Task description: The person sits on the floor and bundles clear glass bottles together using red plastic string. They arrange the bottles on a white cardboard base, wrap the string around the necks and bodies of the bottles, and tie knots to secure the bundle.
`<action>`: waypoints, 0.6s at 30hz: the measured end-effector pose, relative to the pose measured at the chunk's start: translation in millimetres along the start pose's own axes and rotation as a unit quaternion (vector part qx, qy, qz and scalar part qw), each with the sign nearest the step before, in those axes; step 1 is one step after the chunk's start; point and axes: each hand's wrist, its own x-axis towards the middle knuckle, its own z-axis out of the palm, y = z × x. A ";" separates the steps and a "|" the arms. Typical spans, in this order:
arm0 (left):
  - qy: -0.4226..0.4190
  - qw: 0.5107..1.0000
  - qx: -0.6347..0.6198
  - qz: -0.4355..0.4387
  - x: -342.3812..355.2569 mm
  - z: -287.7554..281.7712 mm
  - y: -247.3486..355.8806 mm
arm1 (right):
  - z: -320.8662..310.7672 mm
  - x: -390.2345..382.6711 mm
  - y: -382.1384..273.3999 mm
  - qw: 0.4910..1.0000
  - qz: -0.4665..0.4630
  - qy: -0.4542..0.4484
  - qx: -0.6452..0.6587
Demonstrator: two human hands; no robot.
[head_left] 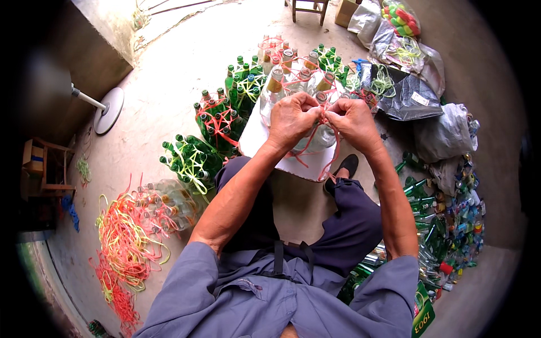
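Several clear glass bottles (274, 90) stand upright in a cluster on a white board (255, 134) before my knees. Red plastic string (336, 151) runs between their necks, with loose ends hanging over the near side. At the nearest bottle neck, my left hand (293, 119) pinches the red string between thumb and fingertips. My right hand (356, 124) pinches the string close beside it, the fingertips of both almost touching. The fingers hide where the strands cross.
Tied bundles of green bottles (193, 160) stand on the floor to the left, near a bundle of clear bottles (176, 198) and a heap of red and yellow string (127, 236). Loose green bottles (420, 203) lie at right, below stuffed sacks (445, 132). A round-based stand (110, 111) is far left.
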 end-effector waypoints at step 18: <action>-0.020 1.000 -0.006 0.003 0.6 -0.4 -6.1 | -4.0 3.1 1.6 0.992 0.013 -0.029 -0.122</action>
